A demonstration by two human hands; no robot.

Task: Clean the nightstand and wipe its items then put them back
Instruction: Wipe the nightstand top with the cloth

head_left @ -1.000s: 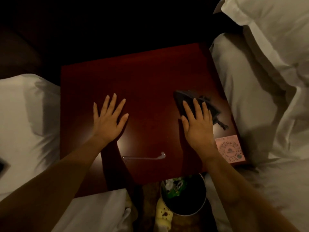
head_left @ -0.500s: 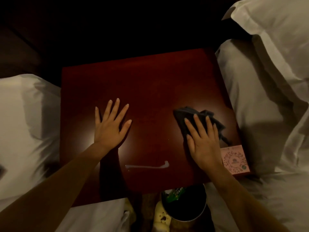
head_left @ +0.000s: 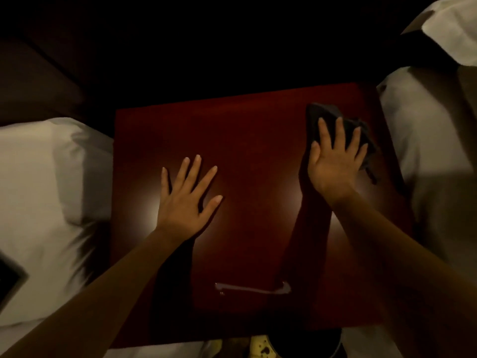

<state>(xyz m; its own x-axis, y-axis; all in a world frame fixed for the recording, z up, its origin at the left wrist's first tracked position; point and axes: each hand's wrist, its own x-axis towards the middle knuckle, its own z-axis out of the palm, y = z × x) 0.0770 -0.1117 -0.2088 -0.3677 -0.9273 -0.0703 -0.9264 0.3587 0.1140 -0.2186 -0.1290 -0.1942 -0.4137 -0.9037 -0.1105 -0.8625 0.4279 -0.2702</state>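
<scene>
So this is clearly the wiping part of the job. The dark red glossy wooden nightstand top (head_left: 253, 156) is bare of its items, and the right hand (head_left: 333, 164) is pressed flat on a crumpled dark grey cleaning cloth (head_left: 322, 115) up at the far right corner of the bench. That grip isn't clamped round the cloth at all: fingers are spread and lying on top of it, palm down, pushing it against the wood. The left hand (head_left: 185, 200) is the same story minus the cloth, fingers apart, flat on the left-middle of the top, empty, looks like it's just bracing.

White pillows and bedding sit on both sides (head_left: 44, 177), right up against the bench edges. There's a silver metal drawer handle (head_left: 253, 289) showing on the near front.

My guess at what comes next: drag the cloth across the rest of the top, probably the far edge and the left half where the bracing hand sits, so that hand needs to lift out of the way. Then the items get wiped and go back. Can't see any of them clearly here, too dark.
</scene>
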